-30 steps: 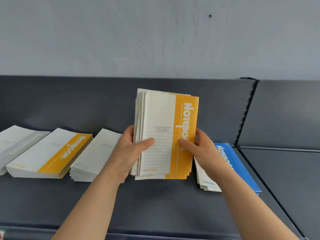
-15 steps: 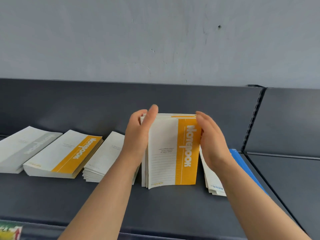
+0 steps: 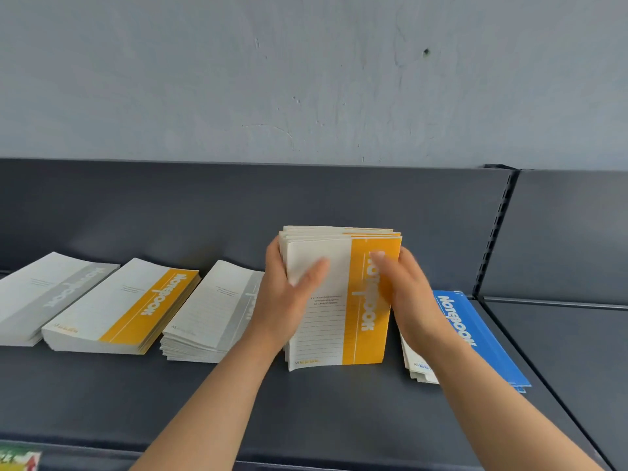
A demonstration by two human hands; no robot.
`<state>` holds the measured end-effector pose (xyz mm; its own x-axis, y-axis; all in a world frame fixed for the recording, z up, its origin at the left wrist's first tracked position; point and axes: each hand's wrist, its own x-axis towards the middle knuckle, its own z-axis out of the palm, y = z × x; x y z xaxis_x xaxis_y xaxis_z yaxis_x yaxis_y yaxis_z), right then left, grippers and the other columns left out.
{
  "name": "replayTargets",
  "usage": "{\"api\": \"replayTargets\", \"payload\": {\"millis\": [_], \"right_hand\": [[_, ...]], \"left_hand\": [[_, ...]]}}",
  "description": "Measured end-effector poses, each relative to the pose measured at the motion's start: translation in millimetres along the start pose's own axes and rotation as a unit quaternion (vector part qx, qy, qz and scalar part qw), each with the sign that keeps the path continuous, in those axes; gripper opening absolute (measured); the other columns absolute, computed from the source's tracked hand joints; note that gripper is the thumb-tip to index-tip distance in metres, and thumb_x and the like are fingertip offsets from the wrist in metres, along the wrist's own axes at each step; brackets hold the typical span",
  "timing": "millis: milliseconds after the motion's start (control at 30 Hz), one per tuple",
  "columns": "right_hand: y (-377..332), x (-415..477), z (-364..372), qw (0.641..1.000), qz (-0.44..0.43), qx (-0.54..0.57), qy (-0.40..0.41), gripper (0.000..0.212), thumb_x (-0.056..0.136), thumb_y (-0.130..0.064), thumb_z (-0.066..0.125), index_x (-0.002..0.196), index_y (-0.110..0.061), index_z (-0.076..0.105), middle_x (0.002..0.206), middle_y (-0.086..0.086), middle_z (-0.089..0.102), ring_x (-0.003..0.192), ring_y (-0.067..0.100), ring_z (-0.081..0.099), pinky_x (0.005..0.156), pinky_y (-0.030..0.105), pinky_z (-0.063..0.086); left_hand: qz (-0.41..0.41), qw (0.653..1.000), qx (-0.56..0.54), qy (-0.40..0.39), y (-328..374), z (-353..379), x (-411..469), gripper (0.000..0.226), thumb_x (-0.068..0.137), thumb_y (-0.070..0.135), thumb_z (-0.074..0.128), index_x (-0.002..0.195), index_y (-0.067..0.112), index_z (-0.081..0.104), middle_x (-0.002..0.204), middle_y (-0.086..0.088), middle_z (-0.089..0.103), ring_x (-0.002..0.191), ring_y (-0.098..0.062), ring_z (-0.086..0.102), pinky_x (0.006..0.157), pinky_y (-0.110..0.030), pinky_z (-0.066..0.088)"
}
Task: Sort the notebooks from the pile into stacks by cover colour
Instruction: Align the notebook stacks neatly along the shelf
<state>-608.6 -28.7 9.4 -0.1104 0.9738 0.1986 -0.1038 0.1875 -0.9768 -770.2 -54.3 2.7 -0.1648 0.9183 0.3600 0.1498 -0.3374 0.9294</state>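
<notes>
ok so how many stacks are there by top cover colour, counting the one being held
grey: 2, far-left stack and third stack
orange: 2, flat stack and upright pile
blue: 1, right stack
total: 5

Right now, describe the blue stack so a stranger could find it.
Start at the dark shelf below the pale wall. Follow the row of stacks to its right end, past the right hand. The blue stack lies there, the only blue cover among orange and grey.

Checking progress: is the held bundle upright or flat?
Upright: the notebook bundle rests on its lower edge on the shelf, left hand and right hand gripping it.
</notes>
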Motion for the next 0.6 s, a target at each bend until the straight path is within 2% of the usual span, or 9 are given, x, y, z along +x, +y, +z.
{"api": "replayTargets", "payload": {"millis": [100,200,300,367,433,533,600], "right_hand": [[14.4,-7.1,-1.4,0.995,-0.017,-0.096,0.0,0.032,0.089,-0.025,0.063,0.115,-0.031,0.046,0.109,-0.012,0.065,0.101,0.01,0.064,0.086,0.034,0.054],[10.6,-5.7,-2.2,0.996,-0.044,-0.079,0.007,0.033,0.089,-0.023,0.063,0.114,-0.032,0.045,0.111,-0.014,0.064,0.101,0.008,0.064,0.086,0.033,0.054],[17.2,-11.2,-8.2,0.997,-0.034,-0.055,-0.048,0.048,0.086,-0.022,0.065,0.127,-0.031,0.042,0.116,-0.014,0.064,0.105,0.007,0.063,0.086,0.031,0.053],[24.1,-15.8,-7.9,0.995,-0.014,-0.059,-0.077,0.052,0.086,-0.021,0.065,0.129,-0.037,0.04,0.116,-0.017,0.064,0.104,0.005,0.063,0.082,0.028,0.053],[30.1,-16.2,-6.0,0.995,0.003,-0.053,-0.081,0.053,0.087,-0.015,0.064,0.127,-0.04,0.041,0.113,-0.019,0.065,0.104,0.006,0.064,0.08,0.026,0.052],[33.6,-15.0,-5.7,0.996,0.005,-0.057,-0.068,0.055,0.089,-0.008,0.059,0.128,-0.041,0.04,0.113,-0.018,0.065,0.105,0.009,0.063,0.086,0.032,0.053],[36.4,-15.1,-5.6,0.995,0.013,-0.077,-0.064,0.053,0.091,-0.008,0.056,0.126,-0.045,0.039,0.115,-0.019,0.063,0.107,0.012,0.062,0.09,0.037,0.051]], "left_hand": [[0.007,0.996,0.085,0.005,-10.7,-1.9,-7.7,0.047,0.091,0.028,0.061,0.128,0.034,0.033,0.115,0.018,0.054,0.102,0.004,0.055,0.067,-0.006,0.045],[0.021,0.996,0.082,-0.005,-6.2,-10.2,-0.4,0.045,0.091,0.027,0.062,0.127,0.035,0.036,0.114,0.021,0.055,0.099,0.011,0.055,0.069,-0.004,0.045],[-0.01,0.998,0.042,-0.053,-14.6,-21.0,-0.7,0.064,0.078,0.038,0.076,0.131,0.035,0.04,0.116,0.017,0.06,0.104,0.005,0.058,0.079,-0.014,0.049],[-0.032,0.996,0.04,-0.07,-23.3,-20.1,-4.2,0.08,0.065,0.052,0.081,0.132,0.038,0.041,0.12,0.014,0.061,0.113,-0.006,0.058,0.09,-0.031,0.051],[-0.039,0.996,0.027,-0.071,-29.9,-16.6,-4.0,0.085,0.059,0.058,0.081,0.132,0.036,0.043,0.123,0.009,0.061,0.117,-0.016,0.057,0.094,-0.045,0.051],[-0.04,0.996,0.02,-0.077,-34.2,-14.2,-3.4,0.083,0.059,0.057,0.081,0.13,0.036,0.045,0.121,0.009,0.061,0.115,-0.015,0.057,0.093,-0.045,0.051],[-0.045,0.996,0.031,-0.074,-38.0,-13.1,-4.8,0.073,0.063,0.055,0.078,0.127,0.038,0.046,0.118,0.012,0.062,0.112,-0.011,0.058,0.092,-0.042,0.052]]}}
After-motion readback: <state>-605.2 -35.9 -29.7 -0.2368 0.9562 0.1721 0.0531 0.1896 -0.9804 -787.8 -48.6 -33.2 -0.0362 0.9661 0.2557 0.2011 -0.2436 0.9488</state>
